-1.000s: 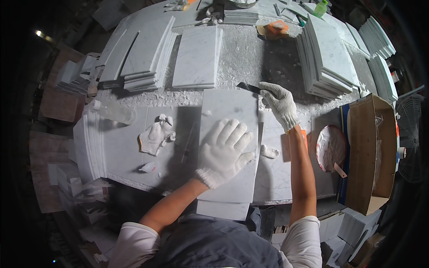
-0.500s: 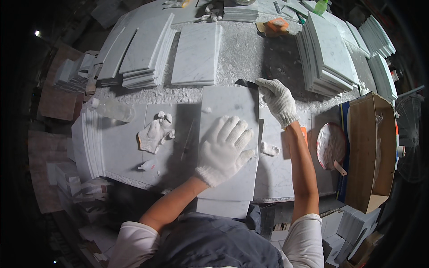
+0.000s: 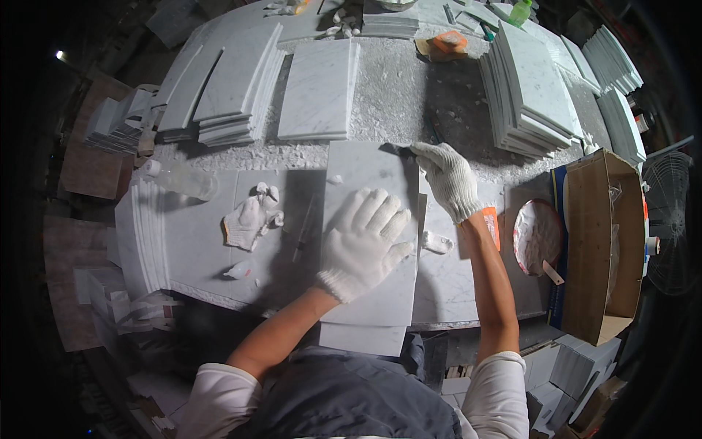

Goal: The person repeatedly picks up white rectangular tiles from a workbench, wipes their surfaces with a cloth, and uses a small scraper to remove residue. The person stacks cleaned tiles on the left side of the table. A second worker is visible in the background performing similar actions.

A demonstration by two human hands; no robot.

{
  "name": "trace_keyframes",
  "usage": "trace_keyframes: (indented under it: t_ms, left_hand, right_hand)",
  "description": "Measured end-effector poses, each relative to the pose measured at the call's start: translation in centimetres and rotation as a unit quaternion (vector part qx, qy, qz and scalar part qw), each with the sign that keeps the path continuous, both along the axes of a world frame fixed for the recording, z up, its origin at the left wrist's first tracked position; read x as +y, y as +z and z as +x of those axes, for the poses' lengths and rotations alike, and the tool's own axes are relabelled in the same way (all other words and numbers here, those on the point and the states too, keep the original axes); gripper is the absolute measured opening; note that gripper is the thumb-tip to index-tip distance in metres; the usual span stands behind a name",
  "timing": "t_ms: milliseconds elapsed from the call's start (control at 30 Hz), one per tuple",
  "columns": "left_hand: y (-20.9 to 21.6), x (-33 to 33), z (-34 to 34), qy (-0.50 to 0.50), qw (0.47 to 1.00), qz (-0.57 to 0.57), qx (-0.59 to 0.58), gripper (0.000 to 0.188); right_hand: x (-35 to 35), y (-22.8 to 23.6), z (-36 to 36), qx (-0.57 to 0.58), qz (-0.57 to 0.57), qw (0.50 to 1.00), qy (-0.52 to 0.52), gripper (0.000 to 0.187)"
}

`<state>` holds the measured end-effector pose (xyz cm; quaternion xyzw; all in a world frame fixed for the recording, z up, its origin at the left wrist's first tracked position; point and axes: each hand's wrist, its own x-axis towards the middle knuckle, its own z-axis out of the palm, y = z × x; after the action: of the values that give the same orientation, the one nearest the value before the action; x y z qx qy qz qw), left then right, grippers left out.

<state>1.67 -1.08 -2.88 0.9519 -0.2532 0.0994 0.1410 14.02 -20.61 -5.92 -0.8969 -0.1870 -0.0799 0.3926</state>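
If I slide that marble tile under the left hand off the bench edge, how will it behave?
The marble tile looks thin, flat and rigid, so it likely will not flex. As stone, it is probably heavy for its thickness. Its near end already overhangs the bench, so it may tip once the left hand lifts. Its polished-looking face could slip against gloves, and a drop might chip it.

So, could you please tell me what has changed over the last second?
The right hand slid its dark scraper slightly leftward along the far edge of the marble tile. The left hand stayed pressed flat on the tile; the spare glove lies unmoved.
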Motion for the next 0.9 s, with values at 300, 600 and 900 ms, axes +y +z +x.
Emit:
trace_keyframes:
  t_ms: [300, 600, 900]
  left_hand:
    - [0.1, -0.1, -0.2, 0.005, 0.999, 0.035, -0.026, 0.054]
    - [0.4, 0.0, -0.2, 0.000, 0.998, 0.055, 0.001, 0.056]
    - [-1.1, 0.0, -0.4, -0.116, 0.987, 0.102, -0.030, 0.061]
  right_hand:
    - [-0.1, -0.2, 2.5, 0.100, 0.035, 0.994, -0.036, 0.031]
    - [-0.7, -1.0, 2.6, 0.044, 0.053, 0.996, 0.060, 0.026]
    - [-5.4, -1.1, -8.4, 0.177, 0.413, 0.884, -0.125, 0.034]
